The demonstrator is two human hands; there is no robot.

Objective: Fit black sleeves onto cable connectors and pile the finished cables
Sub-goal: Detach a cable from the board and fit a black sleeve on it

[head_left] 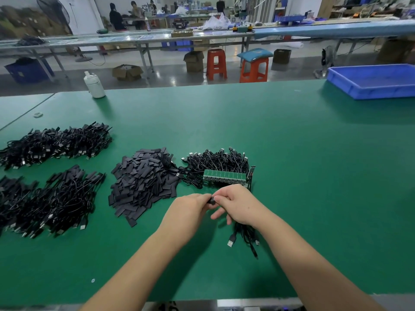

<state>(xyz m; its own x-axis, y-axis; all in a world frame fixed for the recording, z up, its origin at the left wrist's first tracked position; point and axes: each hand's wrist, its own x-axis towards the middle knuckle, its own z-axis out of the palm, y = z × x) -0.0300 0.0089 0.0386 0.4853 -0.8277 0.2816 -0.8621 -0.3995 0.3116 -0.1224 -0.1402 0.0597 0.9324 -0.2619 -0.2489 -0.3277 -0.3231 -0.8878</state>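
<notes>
Green worktop [292,153] in factory hall; left hand [190,207] and right hand [238,205] both in pinching grip on black cable [243,234], just near side of sleeve pile [143,182]; blue tray [372,80] far right

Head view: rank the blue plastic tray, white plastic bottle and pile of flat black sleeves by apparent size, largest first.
1. Blue plastic tray, cut off by the frame, and pile of flat black sleeves: alike, and the pile lies nearer, so unranked.
2. White plastic bottle.
</notes>
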